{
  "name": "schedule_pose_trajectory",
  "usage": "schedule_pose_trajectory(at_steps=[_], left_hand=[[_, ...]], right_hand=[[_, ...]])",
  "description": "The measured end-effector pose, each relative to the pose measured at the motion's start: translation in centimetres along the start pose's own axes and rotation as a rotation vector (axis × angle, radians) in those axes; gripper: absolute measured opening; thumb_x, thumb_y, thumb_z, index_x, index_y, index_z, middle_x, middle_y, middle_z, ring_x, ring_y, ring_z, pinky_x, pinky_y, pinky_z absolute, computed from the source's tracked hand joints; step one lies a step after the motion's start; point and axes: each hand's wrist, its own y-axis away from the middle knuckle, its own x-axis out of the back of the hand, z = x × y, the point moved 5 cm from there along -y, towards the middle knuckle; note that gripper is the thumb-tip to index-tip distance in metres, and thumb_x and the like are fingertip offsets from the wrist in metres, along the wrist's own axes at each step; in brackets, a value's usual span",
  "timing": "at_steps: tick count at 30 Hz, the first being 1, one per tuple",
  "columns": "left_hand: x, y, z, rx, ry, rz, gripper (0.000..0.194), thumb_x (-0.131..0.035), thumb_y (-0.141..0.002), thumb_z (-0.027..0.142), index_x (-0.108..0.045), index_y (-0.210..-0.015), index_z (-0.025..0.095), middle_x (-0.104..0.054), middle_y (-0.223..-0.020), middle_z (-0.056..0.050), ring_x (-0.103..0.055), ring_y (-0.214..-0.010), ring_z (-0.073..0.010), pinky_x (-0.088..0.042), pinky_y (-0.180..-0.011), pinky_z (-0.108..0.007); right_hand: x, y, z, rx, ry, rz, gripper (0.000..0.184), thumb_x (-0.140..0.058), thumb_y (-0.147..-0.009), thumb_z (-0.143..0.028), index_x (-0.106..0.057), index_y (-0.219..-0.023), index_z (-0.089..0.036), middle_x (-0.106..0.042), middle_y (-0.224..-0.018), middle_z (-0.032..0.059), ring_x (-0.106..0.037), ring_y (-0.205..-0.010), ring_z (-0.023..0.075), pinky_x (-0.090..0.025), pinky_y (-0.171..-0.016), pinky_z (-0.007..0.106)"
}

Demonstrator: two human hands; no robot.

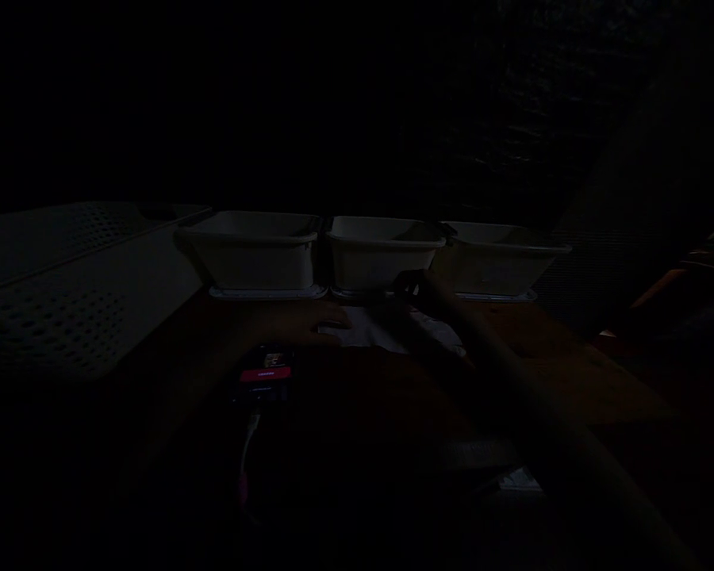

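Note:
The scene is very dark. A pale, flat piece of cloth or paper [366, 328] lies on the wooden table, its exact kind hard to make out. At its left end, my left hand [303, 321] rests with fingers stretched out, the tips touching or just over the pale sheet. My right hand [420, 287] is at the sheet's far edge, in front of the middle tub [381, 266]. Its fingers are bent together as in a pinch; whatever they hold, if anything, is lost in shadow.
A left tub [262, 266] and a right tub [493, 270] flank the middle one. A perforated basket [95, 297] stands at the left. Nearer me lies a lit phone [265, 374] with a cable [248, 440]. A small pale object [519, 479] is below my right forearm.

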Motion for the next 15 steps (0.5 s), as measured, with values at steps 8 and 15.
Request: schedule_pose_trajectory(at_steps=[8,15], left_hand=[[1.7,1.8,0.3,0.097,0.120,-0.276,0.060,-0.062,-0.077,0.034,-0.040,-0.132,0.023,-0.035,-0.144,-0.005,-0.036,-0.129,-0.0199,-0.031,-0.104,-0.031],[2.1,2.6,-0.2,0.002,0.164,-0.279,0.062,-0.067,-0.074,0.020,-0.041,-0.131,0.023,-0.039,-0.141,-0.003,-0.040,-0.124,-0.0172,-0.031,-0.102,-0.033]], right_hand=[[-2.7,-0.8,0.1,-0.007,-0.023,-0.187,0.014,-0.056,-0.081,-0.016,-0.063,-0.091,-0.008,-0.065,-0.085,0.0037,-0.058,-0.073,0.0094,-0.047,-0.069,0.023],[-2.5,-0.9,0.2,-0.035,-0.037,-0.215,0.028,-0.051,-0.073,-0.003,-0.065,-0.098,-0.004,-0.069,-0.087,0.0103,-0.058,-0.071,0.0107,-0.043,-0.066,0.019]])
